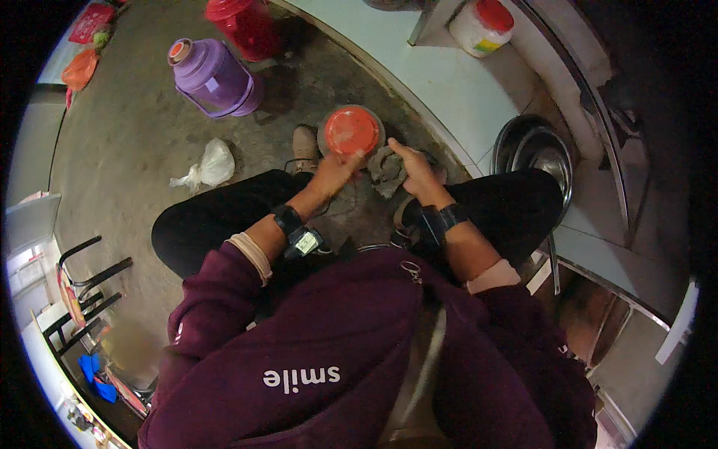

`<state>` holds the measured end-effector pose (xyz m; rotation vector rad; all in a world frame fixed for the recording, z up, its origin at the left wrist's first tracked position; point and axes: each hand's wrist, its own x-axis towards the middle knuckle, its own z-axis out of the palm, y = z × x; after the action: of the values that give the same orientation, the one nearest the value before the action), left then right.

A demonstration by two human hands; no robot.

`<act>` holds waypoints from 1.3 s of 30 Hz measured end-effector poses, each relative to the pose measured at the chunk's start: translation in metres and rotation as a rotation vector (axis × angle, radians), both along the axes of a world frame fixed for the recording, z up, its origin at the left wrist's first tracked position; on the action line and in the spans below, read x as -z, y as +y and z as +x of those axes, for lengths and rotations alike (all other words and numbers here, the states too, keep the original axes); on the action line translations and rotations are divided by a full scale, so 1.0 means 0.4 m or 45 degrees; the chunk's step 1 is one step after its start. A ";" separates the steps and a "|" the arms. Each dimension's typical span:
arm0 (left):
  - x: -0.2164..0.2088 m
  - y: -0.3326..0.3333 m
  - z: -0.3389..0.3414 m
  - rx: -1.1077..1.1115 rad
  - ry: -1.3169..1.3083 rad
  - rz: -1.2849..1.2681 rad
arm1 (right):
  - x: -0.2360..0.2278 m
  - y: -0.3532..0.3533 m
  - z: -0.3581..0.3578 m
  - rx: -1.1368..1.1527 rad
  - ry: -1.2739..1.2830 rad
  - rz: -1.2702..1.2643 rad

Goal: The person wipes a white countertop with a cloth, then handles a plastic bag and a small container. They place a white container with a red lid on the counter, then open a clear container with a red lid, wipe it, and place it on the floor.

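Observation:
A round container with a red lid [350,129] and a greyish rim sits ahead of my knees, above the floor or on it; I cannot tell which. My left hand [336,173] is closed at the lid's near edge, fingers bent against it. Just right of the container, my right hand [417,170] holds a crumpled grey cloth [386,173], its thumb or a finger stretched toward the container's side. The fingers under the cloth are partly hidden. Dark bands with small devices are strapped on both wrists.
A purple jug [217,78] and a red one [243,30] stand on the floor ahead. A knotted white plastic bag [215,165] lies left. Metal basins [535,150] lean by the white-tiled ledge [464,97] at right, with a red-lidded jar [482,28] on it. Black metal chair frames [86,280] stand far left.

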<state>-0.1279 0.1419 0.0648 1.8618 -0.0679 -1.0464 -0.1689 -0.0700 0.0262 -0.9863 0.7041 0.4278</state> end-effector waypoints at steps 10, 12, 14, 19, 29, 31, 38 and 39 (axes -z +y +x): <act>0.094 -0.026 -0.105 -0.246 0.001 -0.479 | 0.027 -0.004 -0.037 -0.347 -0.279 -0.359; 0.104 -0.013 -0.099 -0.290 -0.087 -0.501 | 0.035 -0.020 -0.034 -0.356 -0.264 -0.381; 0.110 -0.003 -0.088 -0.363 -0.056 -0.607 | 0.031 -0.027 -0.028 -0.377 -0.349 -0.392; 0.123 0.039 -0.062 -0.557 0.151 -0.778 | -0.008 -0.034 -0.020 -0.257 -0.338 -0.494; 0.060 0.077 0.090 -0.374 -0.494 -0.463 | -0.028 -0.027 0.036 -0.155 -0.311 -0.941; 0.038 0.063 0.143 -0.364 -0.733 -0.365 | -0.022 -0.030 0.071 -0.089 -0.416 -0.885; 0.048 -0.019 0.177 -0.198 -1.555 0.172 | 0.101 -0.034 0.089 0.058 -0.609 -1.108; 0.055 -0.028 0.163 -0.042 -1.694 0.199 | 0.126 -0.032 0.073 -0.011 -0.390 -1.204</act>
<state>-0.0626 0.1306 0.0429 2.3718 -0.7287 0.3691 -0.1396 -0.0829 -0.0241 -1.8951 0.6163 -0.0895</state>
